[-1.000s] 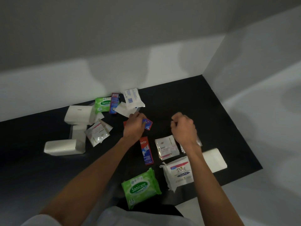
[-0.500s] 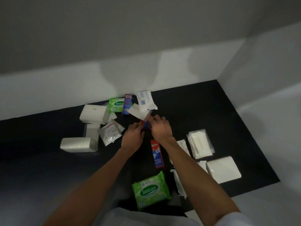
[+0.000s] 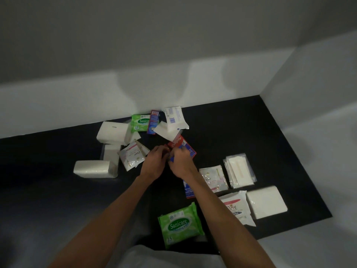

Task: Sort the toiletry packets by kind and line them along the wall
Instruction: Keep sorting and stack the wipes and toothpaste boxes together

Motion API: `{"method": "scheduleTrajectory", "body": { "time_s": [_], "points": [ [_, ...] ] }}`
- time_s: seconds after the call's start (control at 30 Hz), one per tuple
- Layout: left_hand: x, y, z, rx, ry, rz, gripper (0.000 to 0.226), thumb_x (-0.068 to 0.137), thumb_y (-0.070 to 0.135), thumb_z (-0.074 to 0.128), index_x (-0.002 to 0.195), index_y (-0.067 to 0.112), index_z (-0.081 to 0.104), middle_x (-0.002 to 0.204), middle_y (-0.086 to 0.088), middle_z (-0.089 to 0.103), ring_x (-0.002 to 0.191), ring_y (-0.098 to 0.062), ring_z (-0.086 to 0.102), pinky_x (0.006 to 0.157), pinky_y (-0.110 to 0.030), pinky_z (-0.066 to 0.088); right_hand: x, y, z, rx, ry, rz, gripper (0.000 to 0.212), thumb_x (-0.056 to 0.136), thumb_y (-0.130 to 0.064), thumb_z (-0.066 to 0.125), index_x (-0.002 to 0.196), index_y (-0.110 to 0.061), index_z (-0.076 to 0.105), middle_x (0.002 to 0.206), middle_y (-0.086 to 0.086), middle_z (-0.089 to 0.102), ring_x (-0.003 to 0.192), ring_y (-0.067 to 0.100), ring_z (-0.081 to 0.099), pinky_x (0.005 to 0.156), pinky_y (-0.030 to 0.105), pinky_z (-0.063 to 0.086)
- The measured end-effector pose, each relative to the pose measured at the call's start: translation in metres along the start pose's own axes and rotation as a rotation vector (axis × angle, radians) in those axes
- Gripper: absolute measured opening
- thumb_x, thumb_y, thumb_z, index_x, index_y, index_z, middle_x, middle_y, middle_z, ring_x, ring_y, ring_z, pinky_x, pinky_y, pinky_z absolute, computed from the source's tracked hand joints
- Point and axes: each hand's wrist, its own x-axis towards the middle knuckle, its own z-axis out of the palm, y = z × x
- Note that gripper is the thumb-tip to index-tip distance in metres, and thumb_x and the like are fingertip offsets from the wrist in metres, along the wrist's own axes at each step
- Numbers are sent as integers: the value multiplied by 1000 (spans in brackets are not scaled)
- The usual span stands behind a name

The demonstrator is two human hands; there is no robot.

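Progress: early; nothing lined up yet, by my reading. A loose heap lies by the wall [image 3: 77, 97] at 11 o'clock; rough groups sit at 3–4 o'clock on the table [image 3: 251, 132].
Left: most packets still mixed.
Hands: left hand [image 3: 154, 163] and right hand [image 3: 182, 164] both closed on the Colgate box [image 3: 180, 145], mid-table.
Box axis: long axis runs 10-to-4 o'clock; which end leads, cannot tell.
Second box [image 3: 189, 190]: under the right wrist, pointing roughly 12–6.

The right forearm [image 3: 208, 194] covers most of a toothpaste box [image 3: 189, 191]; the hands' grip on the Colgate box [image 3: 180, 145] is perhaps shared, unclear.
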Motion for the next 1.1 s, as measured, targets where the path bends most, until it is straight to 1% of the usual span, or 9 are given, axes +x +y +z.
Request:
{"method": "scheduleTrajectory", "body": {
  "time_s": [0.17,0.27,0.37,0.47,0.6,0.7,0.83,1.0,1.1],
  "points": [
    [-8,-10,-3,44,-61,49,36,98,20,70,133,17,63,141,-4,57,119,-18,63,105,-38,54,-9,4,10,-8,-81,8,19,100,-25,71,118,-18,68,126,9,65,106,18,65,90,33,57],
    [-15,-9,-4,45,-105,37,48,97,26,73,142,18,59,151,-3,49,128,-18,58,111,-40,51,-4,8,-3,-26,1,33,13,102,-26,68,113,-19,67,116,4,67,100,16,67,88,35,61],
    [-22,-7,-2,37,-129,20,55,98,30,72,148,20,54,158,0,41,135,-16,52,115,-37,47,5,12,-20,-66,131,66,22,102,-24,67,123,-18,64,119,5,65,102,18,69,87,38,63],
    [-28,-4,0,44,-151,9,58,98,33,71,151,22,51,160,3,38,139,-15,50,116,-38,46,12,19,-24,-171,175,58,43,97,-26,73,136,-17,56,131,10,60,118,26,65,93,43,61],
    [-37,-6,3,54,-160,1,60,97,37,71,151,25,48,160,5,37,138,-13,51,115,-38,48,17,26,-25,-308,142,58,52,95,-28,76,141,-15,54,138,13,58,126,30,59,101,45,56],
    [-43,-9,3,41,-135,14,57,97,39,70,149,25,50,157,5,40,136,-12,51,114,-38,48,19,26,-23,-281,128,91,52,94,-25,78,139,-15,54,139,13,57,128,31,57,104,44,54],
    [-49,-6,1,-28,-72,35,53,97,36,72,146,25,53,153,6,45,134,-8,52,113,-30,47,18,26,-21,-253,124,130,61,90,-24,82,141,-15,51,143,15,52,132,33,54,106,46,53],
    [-55,-8,-4,-96,12,-7,44,97,28,73,138,27,59,142,8,53,129,-6,53,112,-32,48,19,32,-27,-252,125,144,58,88,-27,84,135,-15,53,134,14,62,127,32,58,104,48,54],
    [-57,-13,-6,-89,26,-21,40,97,27,73,135,28,60,138,7,57,127,-7,55,110,-36,51,19,37,-30,-190,121,161,52,90,-24,82,133,-15,54,133,13,61,126,31,60,101,49,57]
  ]
}}
